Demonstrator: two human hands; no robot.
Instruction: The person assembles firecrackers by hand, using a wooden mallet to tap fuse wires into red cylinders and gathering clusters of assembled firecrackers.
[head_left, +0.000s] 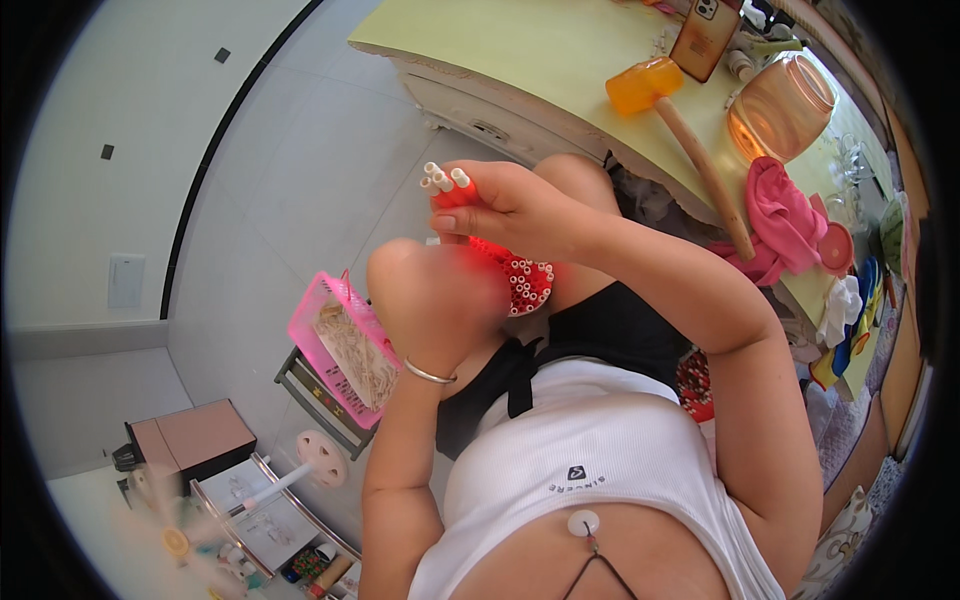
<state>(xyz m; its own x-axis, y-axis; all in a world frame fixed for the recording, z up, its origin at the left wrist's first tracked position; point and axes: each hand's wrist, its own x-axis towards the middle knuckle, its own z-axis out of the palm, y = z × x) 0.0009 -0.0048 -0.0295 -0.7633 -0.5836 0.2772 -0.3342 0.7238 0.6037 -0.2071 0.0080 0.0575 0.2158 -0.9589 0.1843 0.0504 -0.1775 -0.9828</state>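
My right hand [515,205] is closed around several thin red tubes [447,187] with white hollow ends, which stick out past its thumb and fingers. Below it, between my legs, sits a round bundle of similar red tubes [528,285], their pale open ends facing up. My left hand [455,305], beyond a silver bangle [430,374], is smeared by blur beside that bundle. Its fingers cannot be made out, nor whether it holds anything.
Left of my leg, a pink basket [312,300] with pale stringy material rests on a dark stool [300,385]. On the yellow-green table [560,50] lie a mallet [700,160], a phone [706,38], an amber jar [785,110] and pink cloth [780,215]. A fan [175,540] stands lower left.
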